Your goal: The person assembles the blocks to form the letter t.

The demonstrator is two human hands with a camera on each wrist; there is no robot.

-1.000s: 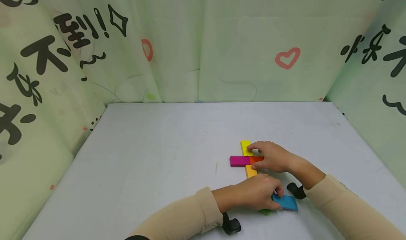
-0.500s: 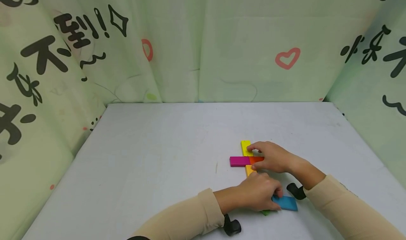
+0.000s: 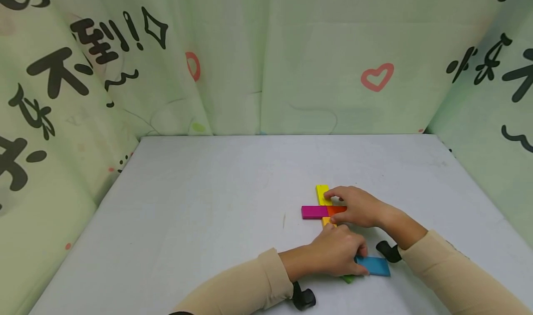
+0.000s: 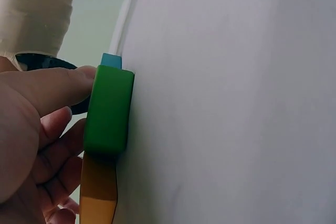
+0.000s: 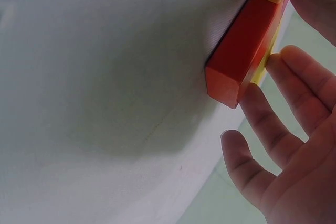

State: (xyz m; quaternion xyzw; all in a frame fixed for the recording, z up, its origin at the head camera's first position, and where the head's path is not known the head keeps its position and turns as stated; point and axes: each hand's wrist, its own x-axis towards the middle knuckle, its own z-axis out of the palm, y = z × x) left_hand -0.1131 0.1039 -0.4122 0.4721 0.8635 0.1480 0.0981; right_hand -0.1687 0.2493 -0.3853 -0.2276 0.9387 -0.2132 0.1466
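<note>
In the head view, flat colored blocks lie on the table: yellow (image 3: 321, 193), magenta (image 3: 314, 212), orange-red (image 3: 335, 210), amber (image 3: 326, 221), green (image 3: 348, 279) and blue (image 3: 374, 266). The left hand (image 3: 339, 252) covers the part between amber and green. Its thumb and index finger pinch the blue block's left end, while other fingers lie at the amber block. The right hand (image 3: 361, 206) rests over the farther blocks, index finger on the yellow one and thumb by the orange-red and amber joint. Its fingers are loosely spread in the right wrist view, beside the orange-red block (image 5: 244, 40).
A white table (image 3: 208, 204) carries the blocks, with printed green curtains (image 3: 316, 60) on its back and sides. Black wrist cameras hang below each sleeve: one (image 3: 306, 298) under the left, another (image 3: 388, 251) close to the blue block.
The left hand has shifted slightly left and away from the body, covering more of the amber block. The blue block has slid a little left. The right hand stays where it was.
</note>
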